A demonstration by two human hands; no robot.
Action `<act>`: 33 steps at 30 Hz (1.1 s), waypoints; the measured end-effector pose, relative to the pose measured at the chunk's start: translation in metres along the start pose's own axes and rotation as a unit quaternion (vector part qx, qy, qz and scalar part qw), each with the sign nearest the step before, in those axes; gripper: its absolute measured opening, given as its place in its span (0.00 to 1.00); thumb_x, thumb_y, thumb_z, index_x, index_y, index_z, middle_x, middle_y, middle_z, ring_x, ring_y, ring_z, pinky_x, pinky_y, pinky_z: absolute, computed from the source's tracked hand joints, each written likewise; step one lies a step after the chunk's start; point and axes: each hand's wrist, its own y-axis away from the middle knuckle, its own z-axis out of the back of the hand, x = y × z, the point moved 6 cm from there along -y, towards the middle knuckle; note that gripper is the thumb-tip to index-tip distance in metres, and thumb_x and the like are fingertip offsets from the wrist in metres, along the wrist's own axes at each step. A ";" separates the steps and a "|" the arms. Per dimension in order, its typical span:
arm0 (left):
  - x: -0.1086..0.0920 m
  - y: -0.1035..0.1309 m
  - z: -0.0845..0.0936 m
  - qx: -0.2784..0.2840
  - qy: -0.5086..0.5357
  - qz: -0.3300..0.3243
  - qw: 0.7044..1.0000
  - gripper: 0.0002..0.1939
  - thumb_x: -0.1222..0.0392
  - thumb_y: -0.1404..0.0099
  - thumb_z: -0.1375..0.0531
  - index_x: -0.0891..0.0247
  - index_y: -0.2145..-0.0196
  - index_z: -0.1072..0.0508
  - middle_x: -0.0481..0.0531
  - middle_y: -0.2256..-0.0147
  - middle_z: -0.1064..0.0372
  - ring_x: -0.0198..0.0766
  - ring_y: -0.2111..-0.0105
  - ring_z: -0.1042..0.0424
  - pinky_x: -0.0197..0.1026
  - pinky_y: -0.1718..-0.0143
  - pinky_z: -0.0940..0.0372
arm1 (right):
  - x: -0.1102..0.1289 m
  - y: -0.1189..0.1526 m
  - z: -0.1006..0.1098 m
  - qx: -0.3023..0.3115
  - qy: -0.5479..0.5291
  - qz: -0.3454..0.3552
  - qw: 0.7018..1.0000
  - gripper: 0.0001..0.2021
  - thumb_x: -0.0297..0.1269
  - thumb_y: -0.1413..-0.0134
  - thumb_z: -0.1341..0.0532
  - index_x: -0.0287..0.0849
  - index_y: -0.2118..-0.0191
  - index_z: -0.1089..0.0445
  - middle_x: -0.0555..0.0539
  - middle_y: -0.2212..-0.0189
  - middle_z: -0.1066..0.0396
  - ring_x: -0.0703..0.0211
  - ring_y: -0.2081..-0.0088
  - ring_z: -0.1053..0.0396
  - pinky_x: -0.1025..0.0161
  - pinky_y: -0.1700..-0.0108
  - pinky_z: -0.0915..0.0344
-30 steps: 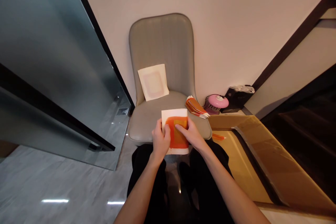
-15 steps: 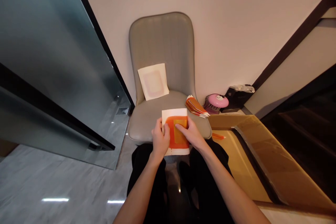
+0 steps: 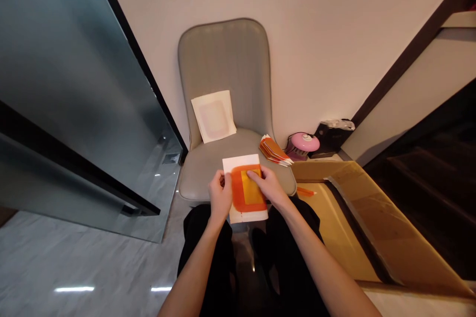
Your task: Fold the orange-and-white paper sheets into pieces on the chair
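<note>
While both hands work at the near edge of the chair seat (image 3: 208, 168), the white sheet with an orange patch (image 3: 246, 189) lies flat there, its near end hanging just over the seat's front lip above the person's dark-trousered knees. Left hand (image 3: 220, 197) pinches the sheet's left edge, thumb on top, fingers curled under. Right hand (image 3: 270, 189) rests on the right side of the orange patch, fingertips pressed at its far right corner, not spread wide; whether it grips or only presses, cannot tell. Far on the seat, a pale sheet (image 3: 214, 116) leans tilted against the chair back. At the seat's right edge sits a fanned stack of orange sheets (image 3: 274, 150), well apart from the held one. Right of the chair, on the floor: a pink round object (image 3: 304, 143), a dark box (image 3: 330, 134), and flattened cardboard (image 3: 357, 218) with an orange strip (image 3: 305, 191) on it. Glass panel (image 3: 74, 89) stands left.
</note>
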 end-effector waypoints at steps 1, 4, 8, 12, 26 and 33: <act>0.001 0.000 0.000 -0.003 0.002 0.000 1.000 0.14 0.52 0.31 0.45 0.61 0.71 0.35 0.45 0.75 0.36 0.33 0.74 0.36 0.34 0.72 0.42 | 0.000 -0.002 0.002 -0.003 -0.001 0.002 1.000 0.20 0.55 0.55 0.32 0.43 0.64 0.26 0.45 0.65 0.21 0.49 0.64 0.26 0.56 0.62 0.31; 0.002 -0.001 0.001 -0.009 0.001 -0.006 1.000 0.14 0.52 0.32 0.45 0.62 0.72 0.35 0.45 0.75 0.36 0.33 0.74 0.36 0.34 0.72 0.42 | 0.002 -0.006 0.006 -0.010 0.012 0.022 1.000 0.21 0.58 0.56 0.32 0.42 0.70 0.26 0.47 0.72 0.25 0.52 0.69 0.30 0.59 0.66 0.35; 0.002 -0.002 0.002 -0.009 -0.004 -0.005 1.000 0.14 0.53 0.32 0.45 0.61 0.73 0.36 0.44 0.76 0.38 0.33 0.75 0.37 0.34 0.73 0.43 | 0.005 -0.009 0.011 -0.025 0.021 0.041 0.999 0.21 0.59 0.54 0.33 0.43 0.73 0.28 0.49 0.75 0.28 0.56 0.71 0.33 0.61 0.68 0.38; 0.001 -0.004 0.004 -0.002 -0.011 -0.007 1.000 0.14 0.52 0.32 0.45 0.61 0.73 0.36 0.45 0.76 0.37 0.34 0.74 0.36 0.34 0.73 0.43 | 0.009 -0.016 0.015 -0.053 0.019 0.068 0.996 0.20 0.58 0.54 0.34 0.43 0.74 0.29 0.49 0.76 0.29 0.56 0.70 0.34 0.61 0.67 0.39; 0.002 -0.012 0.013 -0.009 -0.101 -0.056 0.993 0.13 0.53 0.31 0.46 0.61 0.72 0.34 0.45 0.76 0.36 0.35 0.74 0.36 0.36 0.71 0.43 | 0.004 -0.039 0.000 -0.080 -0.037 0.076 0.993 0.15 0.52 0.56 0.34 0.44 0.74 0.30 0.51 0.75 0.31 0.57 0.69 0.35 0.62 0.65 0.40; -0.004 -0.010 0.013 -0.006 -0.138 -0.080 0.987 0.13 0.54 0.31 0.45 0.60 0.73 0.35 0.43 0.78 0.38 0.34 0.76 0.39 0.36 0.72 0.46 | 0.010 -0.041 0.001 -0.111 -0.026 0.104 0.988 0.16 0.54 0.53 0.36 0.44 0.73 0.30 0.51 0.74 0.31 0.57 0.67 0.36 0.62 0.63 0.40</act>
